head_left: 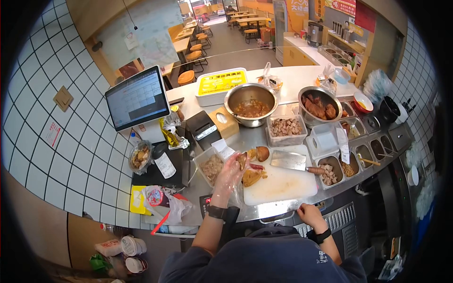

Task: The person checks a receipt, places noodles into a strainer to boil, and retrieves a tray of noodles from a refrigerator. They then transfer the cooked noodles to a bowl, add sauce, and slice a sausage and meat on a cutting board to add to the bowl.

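Note:
My left hand (227,175), in a clear plastic glove, is closed on a brown piece of food (242,161) above the left edge of a white cutting board (285,187). Just beside it on the board lie a yellowish-brown piece of food (252,177), a reddish piece (257,167) and a rounded brown piece (262,153). A cleaver (289,160) rests flat across the board's upper right, its wooden handle pointing right. My right hand (311,216), ungloved, has curled fingers near the counter's front edge, and nothing shows in it.
Behind the board stand a steel bowl of stew (251,89), a tub of diced meat (288,141) and a bowl of braised meat (302,101). Recessed food pans (364,153) line the right. A touchscreen (137,99), receipt printer (202,127) and plastic bag (177,210) stand left.

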Motion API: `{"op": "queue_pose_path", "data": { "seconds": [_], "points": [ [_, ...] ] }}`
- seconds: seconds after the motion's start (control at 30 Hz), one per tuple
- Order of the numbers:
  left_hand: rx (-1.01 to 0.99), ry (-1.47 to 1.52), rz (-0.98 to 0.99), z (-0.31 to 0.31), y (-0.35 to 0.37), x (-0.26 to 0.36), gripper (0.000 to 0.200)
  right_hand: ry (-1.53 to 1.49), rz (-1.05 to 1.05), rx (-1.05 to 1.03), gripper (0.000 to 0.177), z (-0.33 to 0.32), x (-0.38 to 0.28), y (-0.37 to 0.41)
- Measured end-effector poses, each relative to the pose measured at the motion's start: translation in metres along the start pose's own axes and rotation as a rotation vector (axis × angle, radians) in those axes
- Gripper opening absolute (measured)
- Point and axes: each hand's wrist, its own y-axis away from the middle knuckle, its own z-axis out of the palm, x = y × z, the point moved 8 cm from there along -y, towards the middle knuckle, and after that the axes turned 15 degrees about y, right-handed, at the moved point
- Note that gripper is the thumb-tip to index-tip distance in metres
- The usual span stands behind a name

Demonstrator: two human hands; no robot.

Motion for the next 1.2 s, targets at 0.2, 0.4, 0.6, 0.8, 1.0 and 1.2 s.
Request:
{"op": "queue_pose_path", "data": {
  "seconds": [0.2,0.4,0.6,0.8,1.0,1.2],
  "points": [
    [0.005,-0.008,-0.038,0.01,0.004,0.002,0.048,-0.026,-0.036,0.041,0.023,-0.001,-0.006,-0.004],
    [0.024,-0.576,0.083,0.029,0.001,0.01,0.055,-0.012,-0.025,0.02,0.022,-0.008,-0.006,-0.007],
    [-0.054,-0.445,0.028,0.028,-0.011,-0.021,0.057,-0.097,0.035,0.286,0.018,-0.042,0.045,-0.033],
    [-0.051,-0.582,0.084,0.016,-0.025,-0.049,0.05,-0.003,-0.011,0.448,0.028,-0.057,0.1,-0.1],
    [0.205,-0.663,-0.031,-0.028,-0.03,-0.103,0.039,0.218,-0.02,0.454,0.045,-0.024,0.131,-0.145],
    [0.422,-1.331,-0.454,-0.069,-0.018,-0.178,0.035,0.096,-0.165,0.205,0.041,-0.024,0.121,-0.166]
  ]
}}
